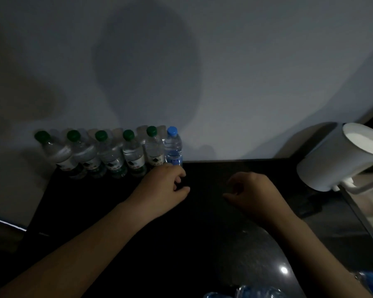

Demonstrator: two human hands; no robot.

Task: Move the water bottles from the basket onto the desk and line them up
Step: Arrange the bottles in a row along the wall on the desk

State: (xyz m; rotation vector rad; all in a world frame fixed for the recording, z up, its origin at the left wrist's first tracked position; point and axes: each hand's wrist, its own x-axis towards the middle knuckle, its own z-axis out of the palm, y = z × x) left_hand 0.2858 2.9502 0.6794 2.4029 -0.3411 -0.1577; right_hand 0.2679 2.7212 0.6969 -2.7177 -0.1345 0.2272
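While the left hand [159, 188] and right hand [253, 195] hover over the counter [202, 233] with loosely curled fingers [178, 171] holding nothing, the blue-capped bottle [173, 148] stands upright just past the left fingers, and more bottles [246, 293] seem to lie behind the hands, nearer the right.

Five bottles [108, 155] green-capped; sixth bottle [173, 149] blue cap, blue label; desk [213, 179] black; wall [246, 72] pale grey; jug [332, 160] white.

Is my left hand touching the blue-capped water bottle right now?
Cannot tell. In the head view the left hand overlaps the base of the blue-capped water bottle, hiding any contact or gap.
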